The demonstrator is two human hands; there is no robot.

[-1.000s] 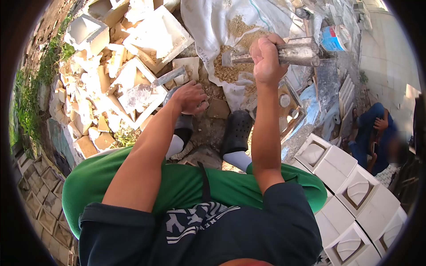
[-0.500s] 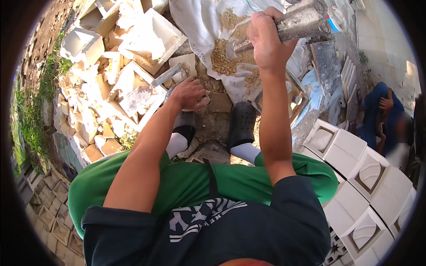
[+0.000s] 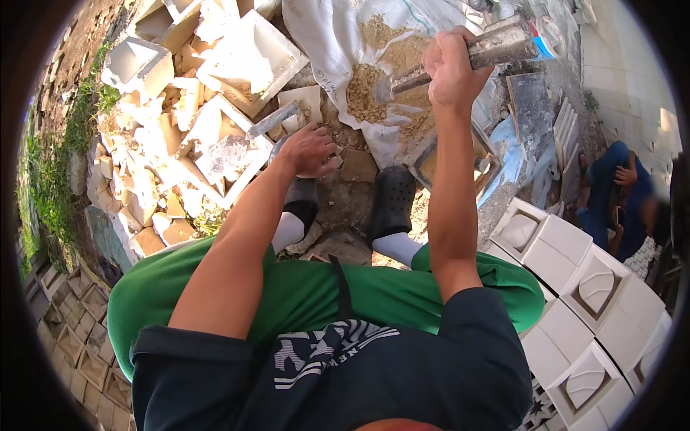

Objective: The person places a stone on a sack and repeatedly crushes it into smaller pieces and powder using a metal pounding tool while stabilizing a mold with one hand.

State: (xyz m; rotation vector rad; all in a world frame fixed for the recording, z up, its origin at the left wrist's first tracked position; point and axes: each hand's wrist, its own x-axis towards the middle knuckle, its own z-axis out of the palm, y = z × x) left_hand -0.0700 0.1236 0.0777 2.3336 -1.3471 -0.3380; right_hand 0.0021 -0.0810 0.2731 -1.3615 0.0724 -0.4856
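Observation:
My right hand (image 3: 456, 72) is wrapped round a grey, cement-crusted tool (image 3: 503, 42) with a thick block-like end; its narrower end (image 3: 392, 87) sticks out to the left. It is raised over the white sheet with crumbly tan material. Below the right forearm lies a dirty mould-like frame (image 3: 485, 161), partly hidden by the arm. My left hand (image 3: 309, 152) hangs over my left shoe, fingers loosely bent and apart, holding nothing visible. Just beyond it, a grey bar-shaped piece (image 3: 273, 121) rests against the broken blocks.
Broken cream blocks (image 3: 215, 144) are heaped on the left. A white sheet (image 3: 316, 43) with tan crumbs (image 3: 366, 93) lies ahead. Pale moulded blocks (image 3: 568, 248) are lined up at right. Another person (image 3: 611, 187) crouches at far right beside a wall.
My right hand has come down a little and to the right, and the tool's block end shows at a flatter angle. My left hand has barely moved.

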